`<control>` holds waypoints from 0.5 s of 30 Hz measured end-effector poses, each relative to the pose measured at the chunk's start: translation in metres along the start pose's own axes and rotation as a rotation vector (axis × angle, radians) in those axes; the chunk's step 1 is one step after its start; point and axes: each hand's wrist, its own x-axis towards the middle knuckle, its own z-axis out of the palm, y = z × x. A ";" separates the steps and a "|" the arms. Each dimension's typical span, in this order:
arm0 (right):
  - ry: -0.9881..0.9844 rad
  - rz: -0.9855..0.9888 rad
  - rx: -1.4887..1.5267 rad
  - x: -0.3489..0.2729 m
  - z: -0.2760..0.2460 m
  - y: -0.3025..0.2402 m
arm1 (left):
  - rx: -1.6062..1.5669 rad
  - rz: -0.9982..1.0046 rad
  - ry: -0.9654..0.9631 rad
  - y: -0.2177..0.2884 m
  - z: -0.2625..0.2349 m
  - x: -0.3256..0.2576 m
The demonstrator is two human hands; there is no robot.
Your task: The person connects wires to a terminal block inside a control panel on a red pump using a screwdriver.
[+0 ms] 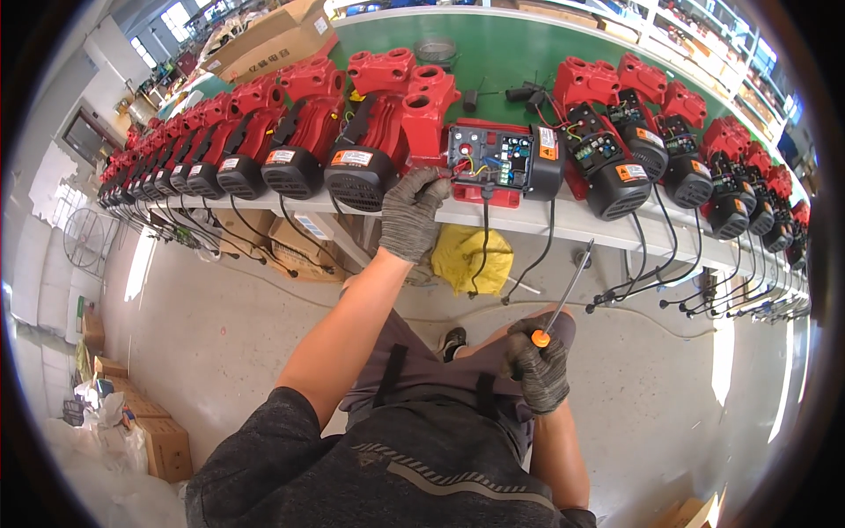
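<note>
In front of me, a red electric pump (430, 113) lies on the bench with its black motor end (547, 164) to the right. Its control box stands uncovered, showing a circuit board (503, 160) and thin coloured wires. My left hand (412, 211), in a grey knit glove, is at the box's left edge with fingers pinched beside the red wires. Whatever is between those fingertips is hidden. Low near my lap, my gloved right hand (537, 370) is closed around a screwdriver (569, 295) with an orange handle end; its long shaft points up toward the bench.
Red pumps with black motors (362, 175) line the bench on the left; more uncovered ones (618, 183) stand right. Black power cords (485, 251) hang over the white front edge (563, 231). A yellow sack (475, 255) lies beneath. A cardboard box (268, 44) sits behind.
</note>
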 end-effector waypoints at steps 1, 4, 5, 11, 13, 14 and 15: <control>0.009 -0.013 0.008 0.001 0.001 0.002 | 0.021 0.009 -0.024 -0.001 -0.002 0.001; 0.033 -0.039 -0.021 0.006 0.003 0.006 | 0.023 0.010 -0.054 0.000 -0.003 0.002; 0.049 -0.054 -0.058 0.007 0.004 0.006 | 0.024 0.010 -0.052 0.000 -0.003 0.002; 0.038 -0.009 -0.096 0.011 0.017 -0.005 | -0.008 0.034 -0.127 0.007 -0.002 0.006; 0.063 -0.097 -0.105 0.015 0.021 -0.003 | 0.248 0.402 -0.173 0.009 -0.002 0.010; 0.085 -0.185 -0.114 0.017 0.023 -0.004 | 0.247 0.402 -0.175 0.007 -0.001 0.011; 0.084 -0.186 -0.114 0.020 0.024 -0.007 | 0.356 0.559 -0.247 0.005 -0.002 0.013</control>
